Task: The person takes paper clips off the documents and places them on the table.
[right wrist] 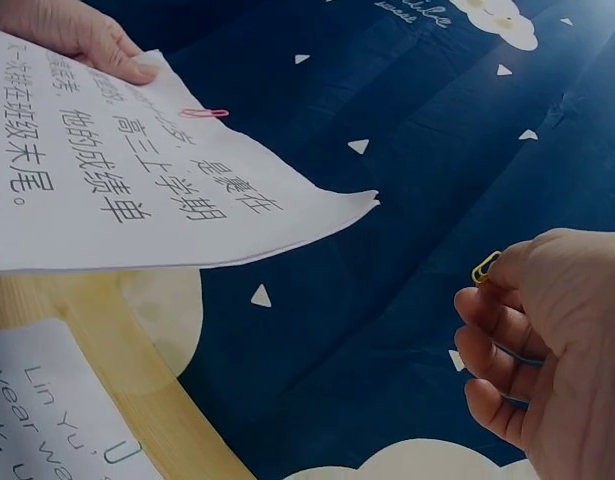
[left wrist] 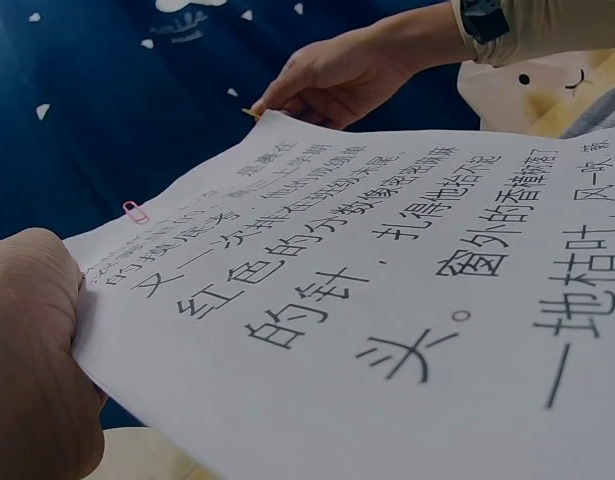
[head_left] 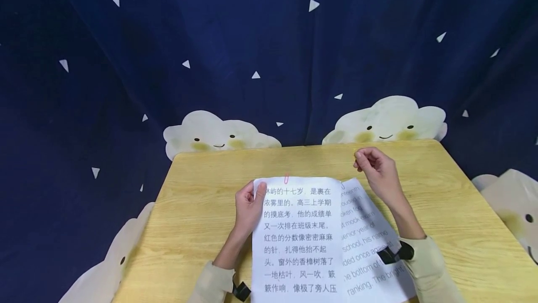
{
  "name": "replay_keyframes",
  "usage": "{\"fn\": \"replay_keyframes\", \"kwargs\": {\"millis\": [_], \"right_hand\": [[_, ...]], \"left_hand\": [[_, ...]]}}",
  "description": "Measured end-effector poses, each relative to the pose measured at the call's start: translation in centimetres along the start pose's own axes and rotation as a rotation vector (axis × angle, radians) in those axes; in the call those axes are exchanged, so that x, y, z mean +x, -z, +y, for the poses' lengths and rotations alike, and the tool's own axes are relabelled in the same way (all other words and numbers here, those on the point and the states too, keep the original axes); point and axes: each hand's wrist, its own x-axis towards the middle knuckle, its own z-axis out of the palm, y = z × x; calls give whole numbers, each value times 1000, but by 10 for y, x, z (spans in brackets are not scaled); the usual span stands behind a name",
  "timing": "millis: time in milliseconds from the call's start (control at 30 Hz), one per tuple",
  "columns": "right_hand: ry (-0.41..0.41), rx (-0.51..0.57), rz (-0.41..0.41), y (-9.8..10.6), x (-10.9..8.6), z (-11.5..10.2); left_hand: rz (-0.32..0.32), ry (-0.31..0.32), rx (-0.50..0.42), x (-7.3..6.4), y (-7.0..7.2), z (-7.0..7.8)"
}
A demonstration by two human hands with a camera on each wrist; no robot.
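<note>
My left hand grips the upper left edge of a stack of paper sheets printed with Chinese text, thumb on the front. A pink paper clip sits on the top edge of that stack. Off the table to the right, my right hand pinches a yellow paper clip between thumb and forefinger, apart from the paper. Partly hidden behind the held sheets lies an English-printed sheet, tilted, with a green paper clip at its top edge.
The wooden table spreads under both papers. Behind it hangs a dark blue curtain with white triangles and cloud faces. A cloud shape shows just past the table's far edge.
</note>
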Motion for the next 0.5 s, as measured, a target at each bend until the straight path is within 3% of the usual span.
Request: {"fn": "replay_keyframes", "kwargs": {"millis": [500], "right_hand": [[13, -19, 25, 12, 1, 7]], "left_hand": [[23, -6, 3, -2, -1, 1]]}}
